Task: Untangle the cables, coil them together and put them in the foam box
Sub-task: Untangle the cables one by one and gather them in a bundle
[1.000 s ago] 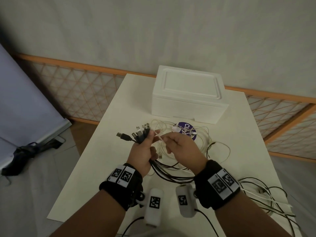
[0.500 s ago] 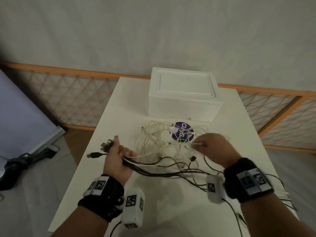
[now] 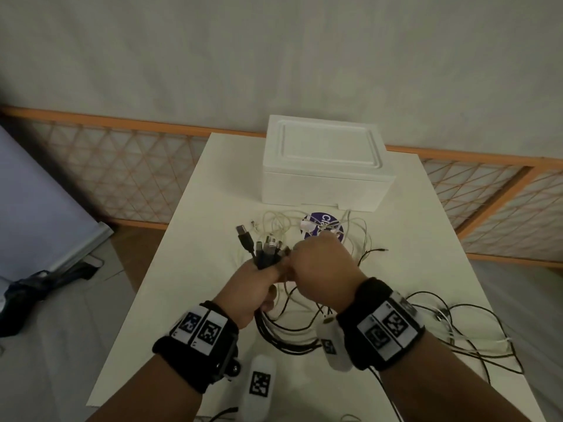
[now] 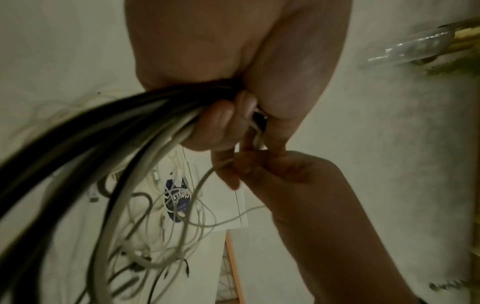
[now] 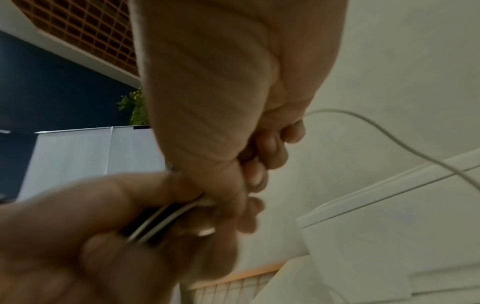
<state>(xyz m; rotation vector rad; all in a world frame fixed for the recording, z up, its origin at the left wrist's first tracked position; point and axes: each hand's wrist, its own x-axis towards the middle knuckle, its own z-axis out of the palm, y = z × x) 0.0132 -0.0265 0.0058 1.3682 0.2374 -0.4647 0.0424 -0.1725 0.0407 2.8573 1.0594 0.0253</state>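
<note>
My left hand (image 3: 259,280) grips a bundle of black and white cables (image 3: 265,254), plug ends sticking up above the fist. In the left wrist view the cables (image 4: 109,127) run out of the fist (image 4: 221,115) and down to the table. My right hand (image 3: 320,266) is right beside it, pinching a thin white cable (image 4: 207,174) at the bundle. The white foam box (image 3: 326,169) stands lid-on at the far end of the table. Loose white and black cables (image 3: 359,239) lie tangled between the box and my hands.
The white table (image 3: 198,223) carries a purple round sticker (image 3: 323,223) under the loose cables. More cable loops (image 3: 457,330) trail over the table's right side. An orange lattice fence (image 3: 122,166) and a wall stand behind. A dark item (image 3: 39,284) lies on the floor to the left.
My hands were apart half a second ago, the right one drawing a white cable to the right. Both have come back together above the table, and the left has lifted the bundle upright.
</note>
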